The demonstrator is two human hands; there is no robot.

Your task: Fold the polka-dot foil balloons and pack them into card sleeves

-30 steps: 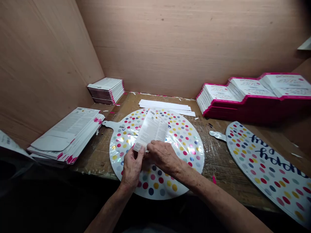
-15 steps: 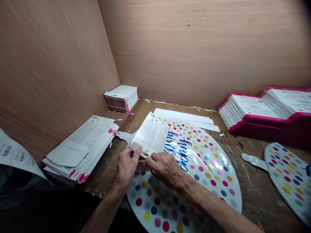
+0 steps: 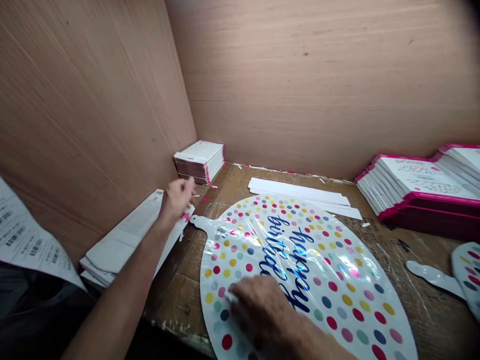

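Observation:
A flat white foil balloon (image 3: 333, 300) with coloured dots and blue "happy birthday" lettering lies before me, its tail pointing left. My left hand (image 3: 178, 200) is above the far end of a stack of printed white cards (image 3: 129, 237), near the balloon's tail. Its fingers are loosely bent and apart, with nothing seen in them. Over the near part of the balloon, my right hand (image 3: 258, 310) is smeared by motion. A small pale spot shows at its fingertips; I cannot tell what it is.
A smaller pile of folded cards (image 3: 200, 157) sits in the back corner. White paper strips (image 3: 300, 192) lie behind the balloon. Pink-edged cards (image 3: 420, 180) are stacked at right, near a second dotted balloon (image 3: 468, 270). A barcode sheet (image 3: 30, 235) hangs at left. Wooden panels enclose two sides.
The card that both hands held over the balloon is out of them. My left hand has moved left and away from me; my right hand is lower over the balloon. The view has shifted slightly.

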